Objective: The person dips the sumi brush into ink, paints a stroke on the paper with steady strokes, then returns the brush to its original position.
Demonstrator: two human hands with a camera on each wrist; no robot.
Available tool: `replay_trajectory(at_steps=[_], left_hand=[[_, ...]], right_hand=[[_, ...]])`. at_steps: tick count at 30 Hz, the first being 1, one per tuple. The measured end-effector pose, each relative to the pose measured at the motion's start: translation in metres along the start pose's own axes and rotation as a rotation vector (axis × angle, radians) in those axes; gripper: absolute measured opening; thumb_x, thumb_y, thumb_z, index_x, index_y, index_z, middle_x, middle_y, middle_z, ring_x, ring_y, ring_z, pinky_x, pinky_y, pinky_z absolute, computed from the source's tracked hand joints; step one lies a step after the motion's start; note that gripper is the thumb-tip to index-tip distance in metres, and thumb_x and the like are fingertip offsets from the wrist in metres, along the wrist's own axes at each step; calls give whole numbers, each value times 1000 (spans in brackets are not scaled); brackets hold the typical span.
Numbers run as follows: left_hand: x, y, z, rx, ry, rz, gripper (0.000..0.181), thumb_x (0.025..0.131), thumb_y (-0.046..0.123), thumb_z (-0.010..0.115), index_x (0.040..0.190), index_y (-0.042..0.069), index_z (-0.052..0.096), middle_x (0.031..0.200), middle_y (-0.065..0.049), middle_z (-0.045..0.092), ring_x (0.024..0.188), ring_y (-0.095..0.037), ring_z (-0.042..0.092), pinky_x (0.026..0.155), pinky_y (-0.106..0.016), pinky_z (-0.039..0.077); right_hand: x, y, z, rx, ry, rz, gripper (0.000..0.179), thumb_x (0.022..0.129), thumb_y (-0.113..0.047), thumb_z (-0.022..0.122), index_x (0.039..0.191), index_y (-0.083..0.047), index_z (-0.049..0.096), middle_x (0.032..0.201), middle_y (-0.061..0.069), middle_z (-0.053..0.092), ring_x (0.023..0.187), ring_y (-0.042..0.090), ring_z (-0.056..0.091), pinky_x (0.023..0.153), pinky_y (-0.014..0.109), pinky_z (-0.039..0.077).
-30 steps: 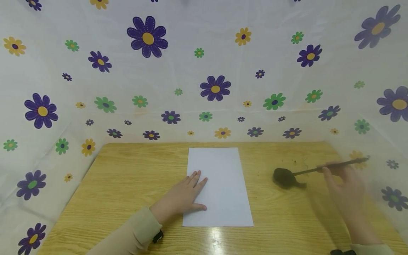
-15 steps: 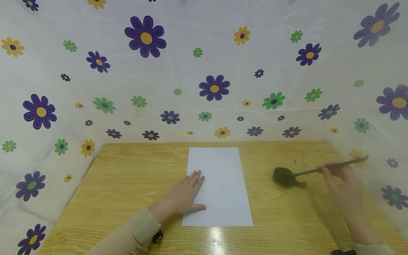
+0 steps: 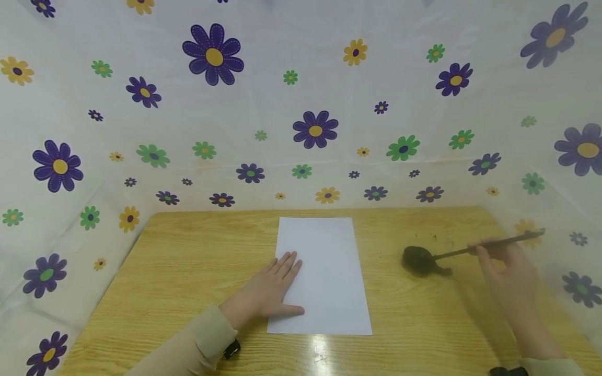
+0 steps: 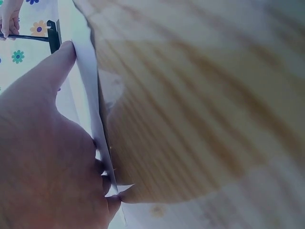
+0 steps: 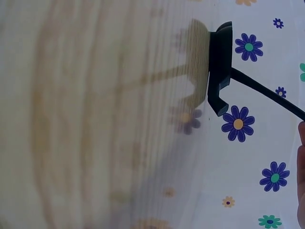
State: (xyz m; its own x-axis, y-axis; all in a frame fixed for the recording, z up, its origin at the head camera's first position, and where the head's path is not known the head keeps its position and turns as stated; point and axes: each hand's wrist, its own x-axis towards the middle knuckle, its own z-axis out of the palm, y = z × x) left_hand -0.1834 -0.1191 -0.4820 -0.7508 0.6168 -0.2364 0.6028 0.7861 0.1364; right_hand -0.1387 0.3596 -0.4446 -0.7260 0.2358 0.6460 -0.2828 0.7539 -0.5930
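Note:
A white sheet of paper [image 3: 329, 282] lies at the middle of the table. My left hand [image 3: 265, 292] rests flat on its left side, fingers spread and thumb out. At the right, my right hand [image 3: 512, 282] pinches a slim black stick [image 3: 451, 254] that looks like a writing brush. Its lower end meets a small round black dish [image 3: 420, 262] with a curved tab, and its tip is hidden there. In the right wrist view the stick [image 5: 267, 90] slants up from the dish [image 5: 220, 52]. The left wrist view shows the thumb [image 4: 64, 52] on the paper [image 4: 88, 71].
The wooden table [image 3: 202, 256] runs back to a white cloth wall [image 3: 263, 104] printed with purple, yellow and green flowers. Similar cloth stands at both sides. Small dark marks [image 3: 435, 237] spot the table behind the dish.
The left thumb has shifted slightly toward the near edge of the paper. The right hand, stick and dish stay in place, while the head view drifts a little.

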Motion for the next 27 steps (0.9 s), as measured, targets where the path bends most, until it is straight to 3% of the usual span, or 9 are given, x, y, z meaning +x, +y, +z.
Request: replay_trajectory(at_steps=[9,13,17,20,23,27], left_hand=[[1,1,-1,-1,-14,-8,109,96,77,55,171,9,15,180,-14,5,168,-31,8,137,-47,17],[0,2,-1,2,-12,-5,109,96,77,56,171,9,15,180,-14,5,168,-31,9,137,-48,17],[0,2,-1,6,-11,-3,110,96,77,55,171,9,15,180,-14,6,168,-32,9,137,-48,17],[1,2,-1,8,-8,1,110,96,77,56,171,8,16,180,-15,6,168,-32,9,137,-48,18],[1,1,0,16,-4,4,110,96,77,56,171,8,17,180,-15,7,168,-32,10,137,-48,19],[1,0,0,25,-6,2,110,96,78,54,171,8,16,180,-15,5,168,-32,9,137,-48,18]], right_hand=[[7,-1,-12,-91,-36,88,17,101,-9,68,111,4,73,97,-58,45,92,-34,41,89,-3,26],[9,-4,-15,-63,-6,57,10,98,-4,69,104,2,75,95,-58,48,94,-33,43,93,-3,28],[10,-8,-18,-29,17,41,12,96,-2,70,97,-11,77,97,-57,50,95,-31,46,94,-3,29],[10,-10,-20,-44,5,45,10,96,-2,70,97,-8,78,98,-58,50,94,-32,46,94,-4,29],[11,-11,-23,-61,-11,40,11,98,-3,69,99,5,76,98,-59,50,96,-33,44,95,-4,28],[12,-11,-26,-38,-12,6,11,97,0,68,99,7,75,101,-58,52,102,-31,46,105,-2,29]])
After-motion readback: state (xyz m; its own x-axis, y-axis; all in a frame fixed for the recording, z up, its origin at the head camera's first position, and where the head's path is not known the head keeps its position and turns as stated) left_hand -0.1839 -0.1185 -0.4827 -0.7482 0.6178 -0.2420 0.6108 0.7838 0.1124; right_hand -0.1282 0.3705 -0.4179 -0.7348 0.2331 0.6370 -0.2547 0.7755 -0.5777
